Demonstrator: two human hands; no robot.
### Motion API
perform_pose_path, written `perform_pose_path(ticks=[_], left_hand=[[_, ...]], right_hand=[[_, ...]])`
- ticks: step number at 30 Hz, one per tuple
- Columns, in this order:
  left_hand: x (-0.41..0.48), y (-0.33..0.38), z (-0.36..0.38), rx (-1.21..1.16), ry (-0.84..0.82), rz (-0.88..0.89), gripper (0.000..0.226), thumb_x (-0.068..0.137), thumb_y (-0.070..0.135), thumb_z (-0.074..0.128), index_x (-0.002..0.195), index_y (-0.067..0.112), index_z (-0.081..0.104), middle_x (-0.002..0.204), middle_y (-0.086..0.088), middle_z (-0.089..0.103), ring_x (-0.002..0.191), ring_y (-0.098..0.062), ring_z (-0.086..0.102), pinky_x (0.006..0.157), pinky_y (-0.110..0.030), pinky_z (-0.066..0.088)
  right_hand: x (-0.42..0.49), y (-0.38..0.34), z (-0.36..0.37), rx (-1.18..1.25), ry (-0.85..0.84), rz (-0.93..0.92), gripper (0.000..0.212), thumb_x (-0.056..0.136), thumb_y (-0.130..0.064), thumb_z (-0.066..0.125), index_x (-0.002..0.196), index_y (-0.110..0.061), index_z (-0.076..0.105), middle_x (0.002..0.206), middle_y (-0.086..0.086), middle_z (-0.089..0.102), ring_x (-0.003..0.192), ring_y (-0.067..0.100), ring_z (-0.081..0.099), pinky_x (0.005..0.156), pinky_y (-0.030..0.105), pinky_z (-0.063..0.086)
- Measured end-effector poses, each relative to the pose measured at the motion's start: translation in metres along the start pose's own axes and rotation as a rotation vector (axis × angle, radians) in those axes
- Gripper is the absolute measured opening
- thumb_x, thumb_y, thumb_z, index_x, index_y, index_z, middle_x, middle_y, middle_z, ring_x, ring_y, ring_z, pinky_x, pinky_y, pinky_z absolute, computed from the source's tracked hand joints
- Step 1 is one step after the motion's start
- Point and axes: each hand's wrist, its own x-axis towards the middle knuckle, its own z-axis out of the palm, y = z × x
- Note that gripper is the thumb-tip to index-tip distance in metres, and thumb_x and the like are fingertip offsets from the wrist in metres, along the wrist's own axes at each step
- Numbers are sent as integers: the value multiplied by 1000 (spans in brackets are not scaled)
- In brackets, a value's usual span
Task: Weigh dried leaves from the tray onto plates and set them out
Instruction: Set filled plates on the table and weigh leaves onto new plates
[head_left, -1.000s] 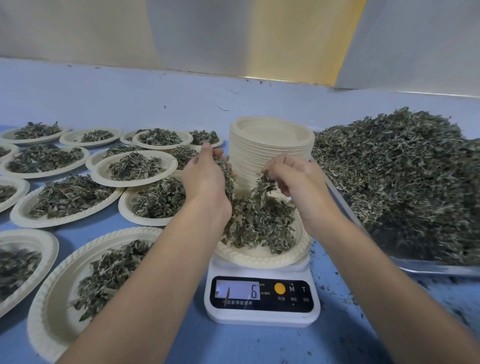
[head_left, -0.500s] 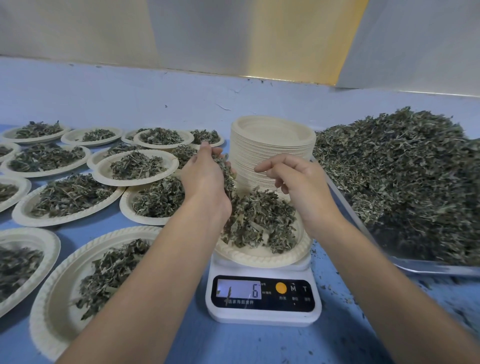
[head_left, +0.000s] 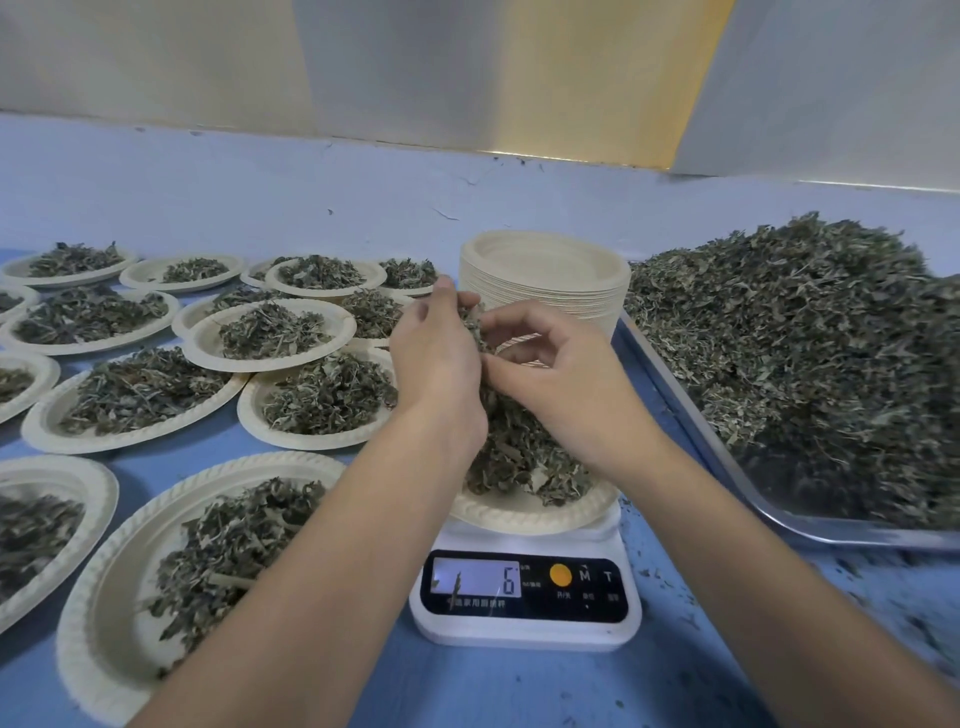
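Your left hand (head_left: 436, 358) cups leaves (head_left: 470, 325) above the plate (head_left: 519, 514) on the scale (head_left: 524, 626), your right hand (head_left: 563, 376) pinching at them. The heaped tray (head_left: 831, 536) lies right on the blue table (head_left: 467, 686); a pale wall (head_left: 467, 67) stands far.

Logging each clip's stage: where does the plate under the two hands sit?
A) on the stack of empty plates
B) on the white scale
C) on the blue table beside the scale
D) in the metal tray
B: the plate rests on the white scale, while the left hand holds leaves above it and the right hand picks at them.
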Motion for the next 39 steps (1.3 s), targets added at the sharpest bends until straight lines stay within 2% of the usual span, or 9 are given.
perform_pose_path(ticks=[4, 9, 11, 15, 18, 22, 27, 34, 39], left_hand=[[-1, 0, 1, -6, -4, -3, 33, 98, 31, 47, 69, 16, 56, 73, -2, 58, 77, -22, 57, 71, -32, 46], [5, 2, -4, -75, 12, -56, 31, 98, 30, 48, 72, 15, 57, 73, -4, 60, 74, -21, 58, 80, -40, 53], [9, 5, -6, -112, 20, -80, 31, 99, 30, 48, 74, 13, 56, 68, -4, 60, 62, -19, 59, 69, -34, 55], [13, 6, -9, -164, 28, -92, 31, 100, 27, 47, 73, 12, 53, 61, -1, 49, 45, -9, 42, 45, -19, 41], [14, 5, -9, -180, 22, -121, 29, 99, 25, 49, 74, 12, 55, 59, 0, 49, 42, -8, 42, 41, -16, 39], [15, 4, -11, -197, 10, -153, 29, 99, 29, 49, 75, 13, 55, 60, 1, 49, 42, -8, 41, 43, -16, 40], [17, 3, -11, -205, 7, -158, 32, 99, 29, 48, 72, 13, 54, 57, 2, 49, 42, -8, 41, 40, -15, 40], [18, 3, -12, -194, 13, -152, 32, 99, 28, 47, 71, 15, 54, 53, 3, 49, 37, -6, 42, 41, -14, 41], [17, 4, -11, -203, 28, -160, 31, 99, 28, 47, 72, 15, 54, 57, 2, 50, 40, -7, 42, 41, -13, 41]], right_hand=[[-1, -2, 0, -11, 45, -49, 30, 78, -3, 72, 79, -32, 64, 76, -17, 65, 69, -1, 59, 70, 15, 50], [0, -5, -2, 132, 85, -10, 24, 79, 4, 70, 77, -19, 66, 67, -10, 64, 61, -1, 58, 62, 12, 48], [2, -5, -6, 209, 124, 30, 24, 80, 7, 66, 74, -16, 65, 60, -11, 61, 54, -2, 54, 57, 12, 46], [5, -2, -17, 198, 136, 92, 23, 77, -6, 62, 63, -23, 61, 57, -16, 58, 57, -1, 52, 57, 11, 42], [5, 1, -19, 136, 125, 128, 8, 65, -21, 55, 58, -25, 58, 58, -18, 54, 58, -3, 48, 53, 6, 37], [6, 4, -19, 122, 114, 141, 12, 66, -24, 55, 55, -28, 58, 58, -18, 52, 58, -1, 46, 52, 8, 36], [7, 7, -19, 95, 109, 106, 24, 83, -7, 62, 65, -24, 61, 59, -16, 54, 56, -3, 46, 58, 11, 37], [6, 7, -18, 90, 85, 80, 18, 82, -7, 68, 73, -21, 64, 54, -19, 59, 55, -10, 53, 58, 2, 37], [6, 6, -18, 85, 94, 97, 16, 82, -9, 68, 73, -22, 66, 60, -13, 62, 60, -3, 55, 61, 5, 40]])
